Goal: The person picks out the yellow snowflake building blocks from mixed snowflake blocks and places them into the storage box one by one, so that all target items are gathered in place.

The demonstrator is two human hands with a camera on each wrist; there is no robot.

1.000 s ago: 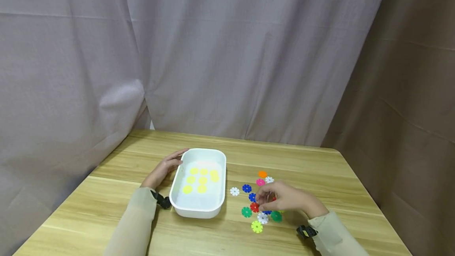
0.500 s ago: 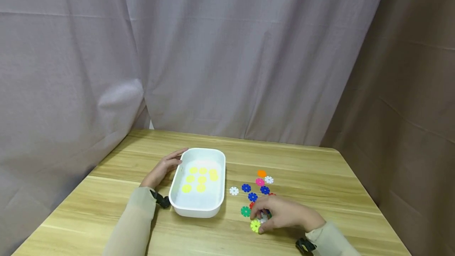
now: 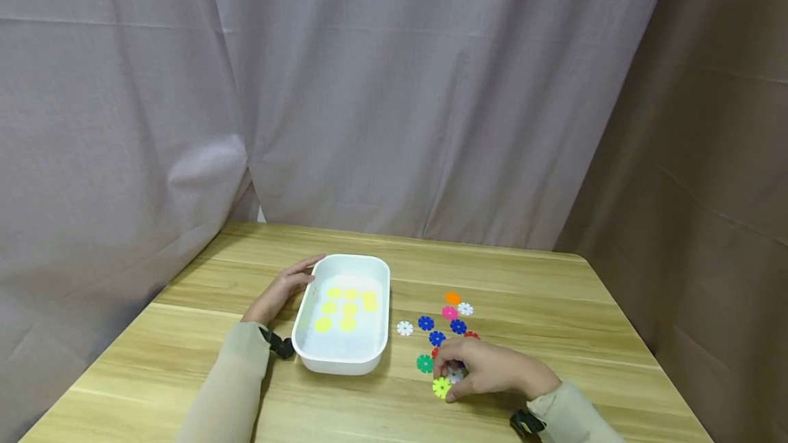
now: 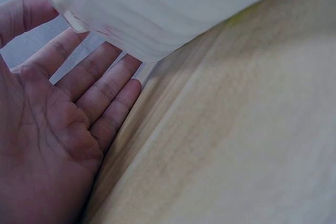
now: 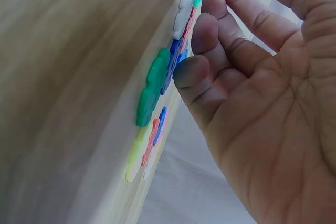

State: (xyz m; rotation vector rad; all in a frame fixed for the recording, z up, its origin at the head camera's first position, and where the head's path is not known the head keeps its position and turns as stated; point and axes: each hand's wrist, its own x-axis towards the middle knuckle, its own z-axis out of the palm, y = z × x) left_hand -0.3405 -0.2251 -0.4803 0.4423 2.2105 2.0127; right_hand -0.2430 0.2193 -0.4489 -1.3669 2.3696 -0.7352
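Note:
My left hand (image 3: 284, 292) lies along the left side of the white tray (image 3: 341, 365), its fingers extended; in the left wrist view the fingertips of that hand (image 4: 63, 108) touch the tray's outer wall (image 4: 142, 19). Yellow discs (image 3: 329, 307) are spread over the tray's floor. Over the loose discs on the right, my right hand (image 3: 492, 369) pinches a yellow-green notched plastic disc (image 3: 441, 388) at its edges with thumb and index finger. The right wrist view shows the palm (image 5: 262, 103) with curled fingers close to a green disc (image 5: 152, 87); the pinched disc is hidden there.
Around the right hand lie several notched discs: a white one (image 3: 404, 328), a green one (image 3: 425, 364), blue ones (image 3: 425, 323), a pink one (image 3: 450, 313) and an orange one (image 3: 453, 299). The wooden table (image 3: 295, 409) ends at grey curtains (image 3: 369, 122).
The right hand has come from the red and blue discs toward the near side and taken the yellow-green disc between thumb and finger. The left hand and tray stay put.

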